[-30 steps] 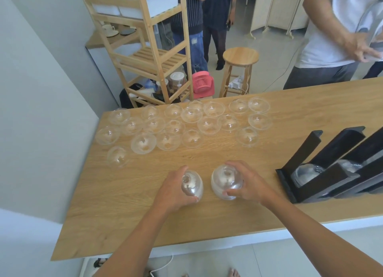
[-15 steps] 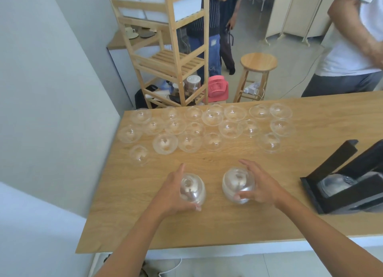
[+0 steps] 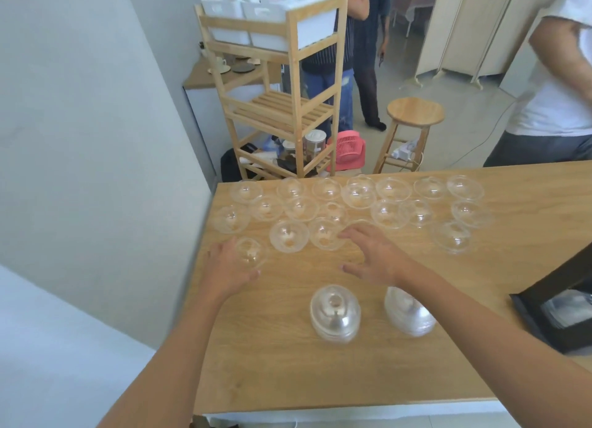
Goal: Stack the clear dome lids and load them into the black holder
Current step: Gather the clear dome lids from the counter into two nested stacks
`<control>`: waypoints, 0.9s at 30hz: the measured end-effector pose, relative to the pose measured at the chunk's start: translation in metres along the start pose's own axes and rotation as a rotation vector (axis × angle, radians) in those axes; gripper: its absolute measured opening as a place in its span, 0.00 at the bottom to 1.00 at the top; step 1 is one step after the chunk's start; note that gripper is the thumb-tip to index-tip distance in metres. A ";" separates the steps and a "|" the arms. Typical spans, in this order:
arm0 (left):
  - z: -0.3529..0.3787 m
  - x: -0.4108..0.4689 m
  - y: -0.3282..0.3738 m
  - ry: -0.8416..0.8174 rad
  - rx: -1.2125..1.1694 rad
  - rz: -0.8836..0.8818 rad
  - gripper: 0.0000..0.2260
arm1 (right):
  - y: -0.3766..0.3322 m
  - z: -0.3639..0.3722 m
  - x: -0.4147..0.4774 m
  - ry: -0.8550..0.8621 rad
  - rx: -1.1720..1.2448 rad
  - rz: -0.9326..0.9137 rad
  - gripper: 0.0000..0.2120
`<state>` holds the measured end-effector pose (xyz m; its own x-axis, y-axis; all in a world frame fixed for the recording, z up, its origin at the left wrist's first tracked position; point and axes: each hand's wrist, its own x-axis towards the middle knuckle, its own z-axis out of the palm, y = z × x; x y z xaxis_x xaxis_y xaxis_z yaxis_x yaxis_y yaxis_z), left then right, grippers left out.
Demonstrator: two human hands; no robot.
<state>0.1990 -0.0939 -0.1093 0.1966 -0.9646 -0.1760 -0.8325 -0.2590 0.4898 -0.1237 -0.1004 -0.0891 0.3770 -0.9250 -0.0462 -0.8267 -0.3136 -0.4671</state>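
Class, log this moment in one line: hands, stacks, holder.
left hand: open, by loose lid | right hand: open, outstretched | left stack, right stack: standing, unheld | black holder: partly loaded

The light wooden worktop (image 3: 288, 379) carries a loose scatter of clear dome lids (image 3: 358, 197) across its far side, a left stack (image 3: 334, 315) and a right stack (image 3: 410, 315) of such lids side by side nearer the front, and the black holder (image 3: 535, 318) at its right edge.
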 end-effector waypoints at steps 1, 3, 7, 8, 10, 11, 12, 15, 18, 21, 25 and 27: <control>-0.001 0.007 -0.002 -0.016 0.028 0.008 0.44 | -0.009 0.003 0.014 -0.037 -0.051 -0.004 0.34; -0.002 0.019 -0.005 -0.034 0.080 0.048 0.47 | -0.026 0.009 0.041 -0.099 -0.152 -0.043 0.36; -0.001 0.041 -0.004 -0.100 0.201 0.144 0.53 | -0.055 0.019 0.089 -0.197 -0.302 -0.135 0.40; -0.001 0.046 -0.003 -0.135 0.236 0.159 0.54 | -0.061 0.022 0.100 -0.221 -0.340 -0.149 0.41; 0.000 0.056 -0.001 -0.193 0.314 0.187 0.53 | -0.073 0.025 0.122 -0.271 -0.433 -0.175 0.45; 0.000 0.061 -0.001 -0.212 0.351 0.197 0.53 | -0.077 0.027 0.131 -0.295 -0.481 -0.189 0.47; 0.000 0.065 0.000 -0.225 0.380 0.203 0.52 | -0.081 0.029 0.140 -0.320 -0.528 -0.200 0.49; 0.002 0.072 -0.003 -0.239 0.432 0.226 0.49 | -0.089 0.034 0.159 -0.419 -0.667 -0.225 0.53; 0.005 0.077 -0.008 -0.222 0.463 0.266 0.44 | -0.092 0.039 0.169 -0.502 -0.754 -0.231 0.53; 0.006 0.078 -0.014 -0.217 0.483 0.269 0.41 | -0.093 0.042 0.174 -0.514 -0.759 -0.255 0.51; 0.006 0.075 -0.019 -0.251 0.503 0.290 0.36 | -0.089 0.041 0.172 -0.502 -0.670 -0.255 0.49; 0.006 0.075 -0.017 -0.249 0.494 0.321 0.31 | -0.085 0.041 0.169 -0.498 -0.588 -0.225 0.48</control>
<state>0.2243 -0.1613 -0.1358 -0.1795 -0.9342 -0.3084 -0.9822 0.1523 0.1102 0.0278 -0.2212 -0.0933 0.5881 -0.6656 -0.4595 -0.7411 -0.6710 0.0236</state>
